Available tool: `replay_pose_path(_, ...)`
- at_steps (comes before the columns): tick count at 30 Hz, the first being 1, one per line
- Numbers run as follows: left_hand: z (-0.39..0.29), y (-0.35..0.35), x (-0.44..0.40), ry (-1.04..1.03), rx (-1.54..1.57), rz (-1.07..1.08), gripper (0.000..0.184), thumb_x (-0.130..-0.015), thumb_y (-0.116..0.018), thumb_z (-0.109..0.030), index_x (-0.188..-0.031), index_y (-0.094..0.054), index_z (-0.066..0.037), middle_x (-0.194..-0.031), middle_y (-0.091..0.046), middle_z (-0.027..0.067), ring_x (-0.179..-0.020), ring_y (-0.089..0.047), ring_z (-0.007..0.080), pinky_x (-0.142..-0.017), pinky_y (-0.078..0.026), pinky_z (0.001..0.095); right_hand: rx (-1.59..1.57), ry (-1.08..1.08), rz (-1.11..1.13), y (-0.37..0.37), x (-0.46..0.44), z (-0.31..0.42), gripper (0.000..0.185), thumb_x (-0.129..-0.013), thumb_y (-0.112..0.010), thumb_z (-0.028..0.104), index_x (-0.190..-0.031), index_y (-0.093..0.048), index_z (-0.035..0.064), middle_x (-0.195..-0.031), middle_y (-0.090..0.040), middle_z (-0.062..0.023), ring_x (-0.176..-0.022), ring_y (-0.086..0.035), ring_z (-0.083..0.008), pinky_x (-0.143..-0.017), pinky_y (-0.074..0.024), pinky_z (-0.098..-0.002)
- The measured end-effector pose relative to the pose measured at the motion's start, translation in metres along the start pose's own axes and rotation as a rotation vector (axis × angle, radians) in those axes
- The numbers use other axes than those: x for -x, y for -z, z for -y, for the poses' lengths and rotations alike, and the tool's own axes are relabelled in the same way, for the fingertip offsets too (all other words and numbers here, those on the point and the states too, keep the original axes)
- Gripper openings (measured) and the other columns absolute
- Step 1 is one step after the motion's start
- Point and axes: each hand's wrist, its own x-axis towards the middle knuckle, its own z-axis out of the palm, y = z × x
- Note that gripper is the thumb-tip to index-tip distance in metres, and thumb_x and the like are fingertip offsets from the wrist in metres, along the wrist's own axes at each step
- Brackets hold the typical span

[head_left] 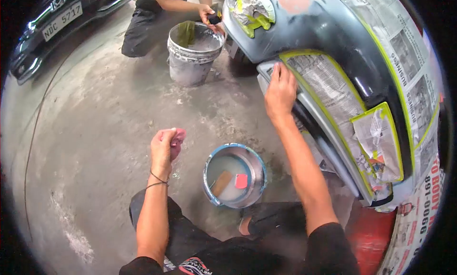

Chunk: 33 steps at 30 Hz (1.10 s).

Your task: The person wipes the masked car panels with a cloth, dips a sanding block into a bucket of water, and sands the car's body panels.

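Note:
My left hand (161, 149) is closed around a crumpled pink cloth (178, 144), held in the air left of the paint-stained bucket (261, 163). Cloudy water fills the bottom of that bucket, with a brown block (222, 183) and a small red-pink pad (241, 181) in it. My right hand (282, 92) presses its fingers together against the upper edge of a grey car bumper (328, 144). Whatever lies under those fingertips, if anything, is hidden. Newspaper (323, 80) edged with yellow-green tape covers the bumper's openings.
Across from me, a co-worker's hand (205, 12) holds a dark object by the bumper. A white bucket (188, 65) with a green cloth (185, 34) over its rim stands before that person. A dark car (62, 18) is parked at upper left on the concrete floor (95, 132).

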Motion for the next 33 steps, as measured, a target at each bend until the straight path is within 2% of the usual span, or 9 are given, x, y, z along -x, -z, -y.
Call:
replay_pose_path(4,-0.008,0.000,0.011,0.041,0.051,0.040,0.026,-0.099,-0.072,-0.026,-0.106,-0.071,-0.001,-0.086,-0.069,0.0041,-0.063,-0.057,0.0124,-0.054,-0.045,0.0265,-0.018,0.169,0.055,0.012,0.003,-0.030,0.053,-0.097,-0.058,0.009,-0.149,-0.055,-0.0015,-0.153,-0.055,-0.0172,-0.139,-0.054,-0.0370,-0.118,-0.0432,-0.0498)
replay_pose_path(5,0.012,0.004,-0.007,-0.129,0.050,0.006,0.027,-0.099,-0.072,-0.028,-0.104,-0.070,-0.002,-0.082,-0.067,0.0044,-0.058,-0.056,0.0122,-0.045,-0.040,0.0274,0.008,0.243,0.073,0.021,0.010,-0.037,0.054,-0.097,-0.058,0.009,-0.150,-0.055,-0.0016,-0.155,-0.054,-0.0163,-0.141,-0.053,-0.0366,-0.120,-0.0416,-0.0500)
replay_pose_path(11,-0.019,0.009,0.012,0.020,-0.028,0.093,0.025,-0.101,-0.068,-0.026,-0.104,-0.070,-0.001,-0.085,-0.073,0.0108,-0.053,-0.055,0.0113,-0.040,-0.038,0.0258,0.115,0.447,0.140,0.005,-0.006,-0.031,0.055,-0.096,-0.059,0.013,-0.148,-0.058,-0.0026,-0.161,-0.050,-0.0189,-0.147,-0.048,-0.0373,-0.126,-0.0358,-0.0503)
replay_pose_path(14,-0.013,-0.003,0.010,0.006,-0.002,0.127,0.024,-0.099,-0.070,-0.026,-0.104,-0.068,-0.002,-0.080,-0.070,0.0034,-0.052,-0.053,0.0072,-0.043,-0.039,0.0239,0.293,0.635,0.139,-0.026,-0.029,-0.009,0.043,-0.096,-0.060,0.018,-0.133,-0.071,-0.0009,-0.145,-0.063,-0.0185,-0.140,-0.054,-0.0345,-0.121,-0.0398,-0.0473)
replay_pose_path(17,-0.019,-0.017,0.022,0.048,-0.043,0.163,0.022,-0.100,-0.068,-0.026,-0.102,-0.068,-0.004,-0.080,-0.070,0.0037,-0.048,-0.051,0.0067,-0.037,-0.036,0.0258,0.375,0.730,0.465,-0.042,-0.046,0.004,0.028,-0.096,-0.060,0.023,-0.106,-0.080,0.0055,-0.112,-0.070,-0.0104,-0.113,-0.064,-0.0275,-0.101,-0.0480,-0.0427)
replay_pose_path(19,-0.017,-0.025,0.023,0.088,-0.034,0.221,0.022,-0.101,-0.067,-0.027,-0.100,-0.068,-0.005,-0.079,-0.070,0.0029,-0.047,-0.050,0.0074,-0.034,-0.034,0.0270,0.325,0.699,0.441,-0.036,-0.054,-0.001,0.027,-0.095,-0.060,0.023,-0.104,-0.080,0.0061,-0.112,-0.070,-0.0105,-0.110,-0.064,-0.0279,-0.099,-0.0492,-0.0438)
replay_pose_path(28,-0.004,-0.037,0.004,0.052,0.130,0.206,0.014,-0.099,-0.070,-0.016,-0.101,-0.069,-0.002,-0.091,-0.078,0.0102,-0.070,-0.065,0.0073,-0.055,-0.047,0.0213,0.102,0.677,0.107,-0.029,-0.049,-0.015,0.024,-0.089,-0.063,0.017,-0.107,-0.072,0.0042,-0.105,-0.066,-0.0110,-0.104,-0.062,-0.0291,-0.096,-0.0508,-0.0447)
replay_pose_path(32,0.009,-0.040,-0.003,-0.072,0.135,0.139,0.016,-0.098,-0.071,-0.017,-0.102,-0.068,-0.002,-0.088,-0.077,0.0096,-0.066,-0.064,0.0078,-0.052,-0.046,0.0220,0.208,0.757,0.103,0.011,-0.029,-0.027,0.044,-0.093,-0.059,0.018,-0.132,-0.071,0.0013,-0.143,-0.065,-0.0125,-0.138,-0.056,-0.0306,-0.124,-0.0369,-0.0465)
replay_pose_path(33,-0.012,-0.045,0.011,-0.076,0.219,0.131,0.018,-0.097,-0.073,-0.018,-0.103,-0.068,-0.002,-0.084,-0.074,0.0073,-0.059,-0.059,0.0071,-0.047,-0.042,0.0226,0.241,0.715,0.243,0.019,-0.011,-0.040,0.052,-0.095,-0.057,0.019,-0.144,-0.065,0.0012,-0.160,-0.055,-0.0096,-0.153,-0.044,-0.0280,-0.132,-0.0251,-0.0476)
